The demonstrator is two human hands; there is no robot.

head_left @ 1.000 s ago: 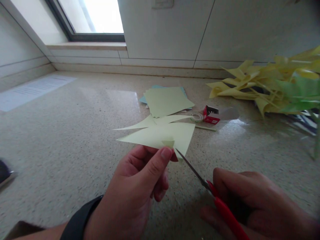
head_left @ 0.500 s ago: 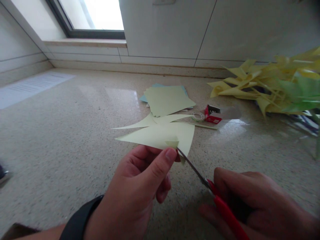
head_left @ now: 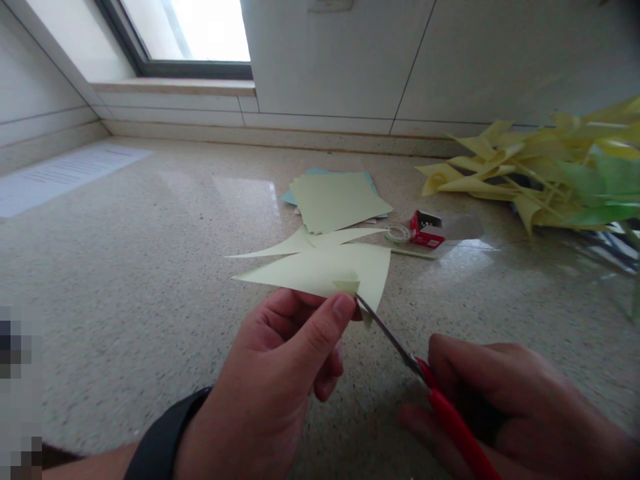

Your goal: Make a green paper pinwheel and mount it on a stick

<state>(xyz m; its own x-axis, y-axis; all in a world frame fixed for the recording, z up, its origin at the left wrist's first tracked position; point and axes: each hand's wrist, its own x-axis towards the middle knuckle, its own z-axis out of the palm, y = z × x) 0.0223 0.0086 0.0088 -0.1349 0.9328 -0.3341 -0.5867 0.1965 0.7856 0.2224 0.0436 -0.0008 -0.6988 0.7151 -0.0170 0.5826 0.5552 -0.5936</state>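
My left hand (head_left: pixel 280 373) pinches a pale green sheet of paper (head_left: pixel 320 270) between thumb and fingers, holding it flat above the speckled floor. The sheet has long cuts, so pointed flaps spread to the left and right. My right hand (head_left: pixel 510 400) grips red-handled scissors (head_left: pixel 425 383). Their metal blades point up and left, and the tips touch the paper's near edge beside my left thumb. A small corner of the paper curls up at that spot.
A stack of pale green and blue paper squares (head_left: pixel 335 197) lies further back on the stone floor (head_left: pixel 125 267). A roll of clear tape (head_left: pixel 397 233), a small red box (head_left: pixel 425 233) and a thin stick (head_left: pixel 413 253) lie beside it. Yellow and green paper pinwheels (head_left: pixel 550 170) are heaped at right.
The scissor tips have moved up to the paper's near edge, next to my left thumb. The paper and both hands otherwise stay about where they were.
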